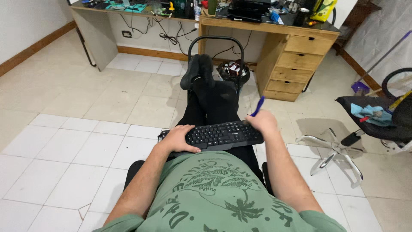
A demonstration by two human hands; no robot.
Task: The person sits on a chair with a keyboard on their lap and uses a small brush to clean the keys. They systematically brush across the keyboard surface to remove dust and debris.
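Green t-shirt fills the bottom of the view; person is seated, legs in black stretched out onto a black chair frame (216, 43) ahead, feet in dark socks crossed on it.

Black keyboard (221, 134) lies flat across the lap, long side left to right. Left hand (179, 138) rests on its left end, fingers curled loosely over the edge and first key columns, holding the end rather than typing. Right hand (262, 121) sits at the right rear corner of the keyboard, fingers closed around a blue pen (258, 106) that points up and away. Whether the pen tip touches the keys: cannot tell, the hand hides it.

Progress, as a judgement: keyboard looks intact, all keys seated, nothing removed or laid out beside it. So work on it looks barely started, if at all.

Containers, going outward:
- Small round black bin (234, 71) on the floor behind the chair frame, near the drawer unit. Holds mixed rubbish, red and white bits; too small to identify.
- Wooden drawer unit (292, 66) under the right table, four drawers, all shut, contents hidden.
- Second office chair (377, 118) at right, a blue cloth and small items on its seat.

Far wall: wooden table (266, 26) cluttered with dark electronics, bottles and a yellow item; cables hang below it.
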